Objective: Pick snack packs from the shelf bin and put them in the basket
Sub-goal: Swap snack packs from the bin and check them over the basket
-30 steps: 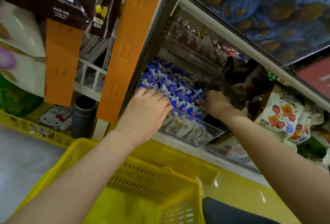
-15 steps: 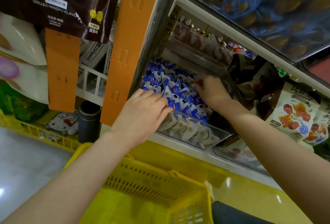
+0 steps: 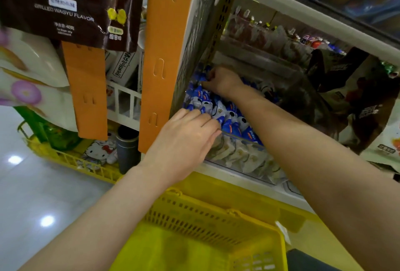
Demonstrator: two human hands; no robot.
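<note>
A clear shelf bin (image 3: 249, 160) holds several small blue-and-white snack packs (image 3: 218, 108). My left hand (image 3: 186, 138) rests at the bin's front left corner, its fingers lying over the front packs. My right hand (image 3: 223, 80) reaches to the bin's far back left, fingers curled down among the packs there; whether it holds one is hidden. A yellow perforated basket (image 3: 207, 223) sits directly below the bin, near my body.
An orange shelf upright (image 3: 160, 58) stands just left of the bin. Dark snack bags (image 3: 337, 102) fill the neighbouring bin on the right. A potato-sticks bag (image 3: 71, 4) hangs top left. A yellow floor rack (image 3: 71, 160) holds small goods.
My right hand has moved from the bin's right front to its far back left corner. My left hand has stayed at the front of the bin.
</note>
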